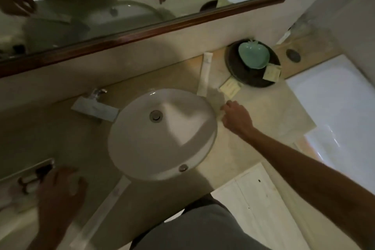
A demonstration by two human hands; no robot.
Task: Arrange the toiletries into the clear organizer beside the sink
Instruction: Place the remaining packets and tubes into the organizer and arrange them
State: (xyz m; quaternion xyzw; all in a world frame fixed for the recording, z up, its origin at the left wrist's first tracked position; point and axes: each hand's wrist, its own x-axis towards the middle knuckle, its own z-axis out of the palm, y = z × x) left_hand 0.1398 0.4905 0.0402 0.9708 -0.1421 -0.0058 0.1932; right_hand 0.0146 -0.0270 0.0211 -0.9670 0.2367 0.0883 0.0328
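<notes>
So the right hand [236, 116] is reaching out over the desk [253, 111] just right of the white sink [162, 134], fingers curled down toward the surface. Honestly can't tell if it's pinching anything, too blurry there. The left hand [60, 191] is sitting at the lower left, fingers loosely spread, resting on or right at the edge of the clear organizer [26, 176], which is holding a couple of small dark-capped bottles [30, 182].

A long white wrapped tube [205, 74] is lying between the sink and a dark round tray [233, 65]. The tray is carrying a mint green dish [253, 55] and some pale sachets [272, 73], with one more sachet [230, 87] lying half off it on the desk. Another long white packet [105, 207] is lying along the front edge below the sink.
</notes>
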